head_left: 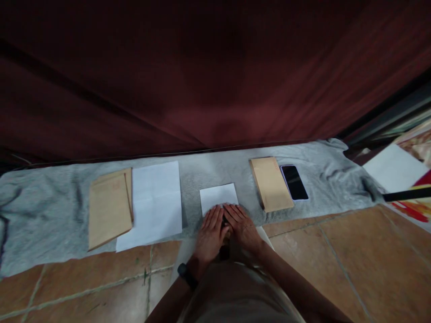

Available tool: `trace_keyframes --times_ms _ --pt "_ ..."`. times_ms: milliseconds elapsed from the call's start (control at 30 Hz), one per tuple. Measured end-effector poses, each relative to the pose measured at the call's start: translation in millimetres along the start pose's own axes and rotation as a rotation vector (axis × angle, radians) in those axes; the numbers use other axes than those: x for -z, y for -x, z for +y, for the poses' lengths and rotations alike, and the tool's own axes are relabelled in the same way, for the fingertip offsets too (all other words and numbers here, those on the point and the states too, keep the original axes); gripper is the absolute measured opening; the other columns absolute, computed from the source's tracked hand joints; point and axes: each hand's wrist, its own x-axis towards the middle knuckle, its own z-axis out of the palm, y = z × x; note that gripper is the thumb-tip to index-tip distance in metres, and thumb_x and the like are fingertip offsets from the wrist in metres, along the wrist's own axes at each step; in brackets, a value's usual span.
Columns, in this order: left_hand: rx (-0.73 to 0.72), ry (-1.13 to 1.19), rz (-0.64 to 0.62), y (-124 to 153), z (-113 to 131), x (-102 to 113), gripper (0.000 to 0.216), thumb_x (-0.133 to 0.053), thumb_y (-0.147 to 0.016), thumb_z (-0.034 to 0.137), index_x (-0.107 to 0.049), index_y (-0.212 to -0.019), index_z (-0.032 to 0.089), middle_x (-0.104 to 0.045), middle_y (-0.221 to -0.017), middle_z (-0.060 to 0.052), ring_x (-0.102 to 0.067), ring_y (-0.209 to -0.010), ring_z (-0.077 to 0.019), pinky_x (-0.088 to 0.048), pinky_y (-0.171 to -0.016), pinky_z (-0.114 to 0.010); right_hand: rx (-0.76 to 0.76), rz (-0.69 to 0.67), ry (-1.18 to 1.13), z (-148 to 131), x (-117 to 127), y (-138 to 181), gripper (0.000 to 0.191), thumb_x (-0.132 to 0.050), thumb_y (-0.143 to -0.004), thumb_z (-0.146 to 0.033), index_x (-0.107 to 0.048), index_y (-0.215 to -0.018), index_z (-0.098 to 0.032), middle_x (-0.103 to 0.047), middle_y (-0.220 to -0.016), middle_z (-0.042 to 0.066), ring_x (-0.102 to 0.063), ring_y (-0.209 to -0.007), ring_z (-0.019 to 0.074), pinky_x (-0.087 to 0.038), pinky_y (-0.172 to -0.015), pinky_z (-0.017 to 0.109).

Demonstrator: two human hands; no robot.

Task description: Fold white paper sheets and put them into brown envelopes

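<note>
A small white sheet of paper (218, 194), perhaps folded, lies on the grey cloth in front of me. Flat on its near part rests my left hand (211, 231), fingers stretched out, with a dark band on the wrist. Beside it my right hand (243, 228) also presses down flat, its fingertips close to those of the left. Both hands cover the paper's near edge. To the left is a larger stack of white paper (156, 202) with a crease across it. Brown envelopes (109, 211) overlap its left side. Another pile of brown envelopes (271, 184) sits to the right.
A phone (294, 182) with a dark screen lies against the right-hand envelopes. The grey cloth (215, 166) runs along a dark red curtain (208, 89). Tiled floor (319, 260) shows on the near side. A white sheet (395, 168) lies over printed material at the far right.
</note>
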Motion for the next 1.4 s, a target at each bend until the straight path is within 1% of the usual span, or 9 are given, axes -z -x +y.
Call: trace_keyframes --times_ms 167,300,467,567,733,933,1167,1300,1400 --pt "0.025 -0.128 -0.035 8.8 -0.1 -9.4 0.063 -0.044 -0.102 0.039 -0.034 -0.158 0.011 -0.040 -0.161 -0.016 -0.035 -0.152 -0.0283 -0.033 -0.124 -0.050 0.004 -0.013 0.005 2.2 -0.8 2.0 0.052 -0.046 -0.103 -0.023 -0.043 -0.155 -0.014 -0.044 -0.159 0.013 -0.039 -0.148 0.0240 -0.033 -0.124 0.048" --pt "0.033 -0.156 -0.029 10.9 -4.7 -5.1 0.063 -0.045 -0.102 0.039 -0.036 -0.158 0.012 -0.041 -0.160 -0.016 -0.036 -0.151 -0.0289 -0.034 -0.123 -0.049 -0.010 0.004 0.022 5.8 1.2 6.6 0.050 -0.044 -0.106 -0.027 -0.043 -0.154 -0.013 -0.045 -0.158 0.013 -0.040 -0.149 0.0243 -0.033 -0.124 0.050" --pt "0.048 -0.152 0.002 19.8 -12.7 0.0 0.065 -0.048 -0.101 0.038 -0.033 -0.159 0.014 -0.042 -0.160 -0.015 -0.039 -0.149 -0.0292 -0.034 -0.123 -0.050 -0.036 0.005 0.030 17.4 4.7 18.2 0.054 -0.042 -0.107 -0.030 -0.033 -0.159 -0.015 -0.042 -0.160 0.012 -0.037 -0.150 0.0241 -0.030 -0.125 0.052" --pt "0.053 -0.161 0.021 25.7 -15.8 1.0 0.065 -0.048 -0.101 0.038 -0.032 -0.160 0.015 -0.042 -0.159 -0.015 -0.040 -0.149 -0.0296 -0.032 -0.124 -0.051 -0.054 0.009 0.024 25.0 5.6 25.0 0.055 -0.041 -0.107 -0.030 -0.031 -0.160 -0.016 -0.041 -0.162 0.010 -0.036 -0.151 0.0244 -0.029 -0.126 0.052" --pt "0.046 -0.160 0.001 19.2 -6.1 -1.1 0.066 -0.048 -0.101 0.038 -0.031 -0.159 0.013 -0.041 -0.160 -0.016 -0.036 -0.150 -0.0297 -0.031 -0.124 -0.051 -0.064 0.031 0.010 28.2 6.6 28.1 0.054 -0.042 -0.107 -0.031 -0.034 -0.159 -0.018 -0.043 -0.160 0.011 -0.038 -0.150 0.0249 -0.030 -0.124 0.053" --pt "0.007 -0.141 -0.032 -8.6 11.7 -4.2 0.060 -0.045 -0.101 0.037 -0.038 -0.157 0.016 -0.041 -0.160 -0.014 -0.035 -0.151 -0.0289 -0.034 -0.123 -0.050 -0.077 0.065 0.025 26.6 5.7 10.3 0.051 -0.044 -0.105 -0.028 -0.042 -0.155 -0.017 -0.048 -0.157 0.012 -0.042 -0.147 0.0253 -0.033 -0.123 0.053" --pt "-0.021 -0.159 -0.047 -14.4 6.1 -2.1 0.054 -0.040 -0.104 0.036 -0.043 -0.154 0.018 -0.047 -0.158 -0.011 -0.041 -0.148 -0.0270 -0.035 -0.121 -0.048 -0.143 0.075 0.025 38.6 4.2 -32.3 0.048 -0.040 -0.106 -0.029 -0.049 -0.151 -0.014 -0.049 -0.156 0.012 -0.043 -0.146 0.0271 -0.030 -0.123 0.051" --pt "0.010 -0.167 -0.064 -18.0 8.1 -0.9 0.052 -0.039 -0.104 0.035 -0.047 -0.151 0.017 -0.049 -0.156 -0.011 -0.044 -0.146 -0.0284 -0.038 -0.119 -0.048 -0.179 0.088 0.024 45.9 1.5 -50.1 0.048 -0.039 -0.107 -0.029 -0.048 -0.151 -0.013 -0.049 -0.156 0.012 -0.042 -0.147 0.0270 -0.030 -0.123 0.052" --pt "0.062 -0.159 -0.055 -27.6 10.1 -2.1 0.052 -0.037 -0.104 0.034 -0.046 -0.152 0.017 -0.048 -0.157 -0.012 -0.048 -0.143 -0.0302 -0.041 -0.115 -0.050 -0.172 0.093 0.030 45.7 -0.5 -48.9 0.049 -0.039 -0.106 -0.029 -0.047 -0.152 -0.014 -0.047 -0.157 0.012 -0.040 -0.148 0.0275 -0.030 -0.123 0.052"
